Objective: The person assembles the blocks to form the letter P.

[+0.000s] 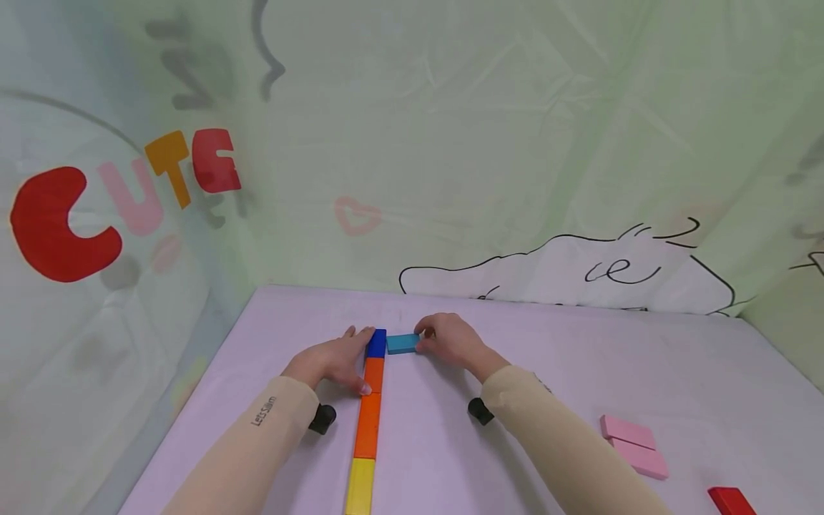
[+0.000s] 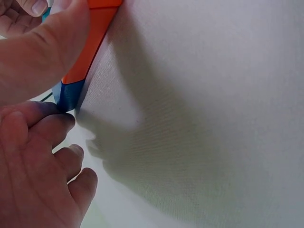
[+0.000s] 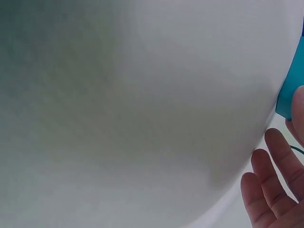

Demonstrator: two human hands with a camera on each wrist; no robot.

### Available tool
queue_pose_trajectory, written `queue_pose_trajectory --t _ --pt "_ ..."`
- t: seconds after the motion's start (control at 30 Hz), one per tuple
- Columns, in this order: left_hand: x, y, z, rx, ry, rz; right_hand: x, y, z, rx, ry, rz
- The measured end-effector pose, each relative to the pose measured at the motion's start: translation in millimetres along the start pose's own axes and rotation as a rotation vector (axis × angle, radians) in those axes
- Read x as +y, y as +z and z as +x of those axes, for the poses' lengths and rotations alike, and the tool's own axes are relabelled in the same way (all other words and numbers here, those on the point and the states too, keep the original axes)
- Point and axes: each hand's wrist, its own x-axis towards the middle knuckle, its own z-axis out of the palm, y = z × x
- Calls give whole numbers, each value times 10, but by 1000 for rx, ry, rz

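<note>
A row of blocks runs away from me: a yellow block (image 1: 360,486), two orange blocks (image 1: 369,425) and a dark blue block (image 1: 377,343) at the far end. My left hand (image 1: 331,359) spreads along the row's left side, its thumb at the orange and its index finger at the dark blue block. In the left wrist view, fingertips (image 2: 65,124) meet the dark blue block's end. To the right, my right hand (image 1: 453,339) pinches a light blue block (image 1: 403,344) by its right end. That block lies crosswise, its left end right beside the dark blue one.
Two pink blocks (image 1: 634,447) lie side by side on the purple tabletop (image 1: 515,458) at the right. A red block (image 1: 731,501) is at the bottom right. Behind the table hangs a pale printed curtain (image 1: 483,143).
</note>
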Motion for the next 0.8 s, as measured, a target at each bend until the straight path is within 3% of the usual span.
queue_pose_trajectory --t 0.8 --pt "-17 6 5 -9 1 -18 7 16 23 0 16 5"
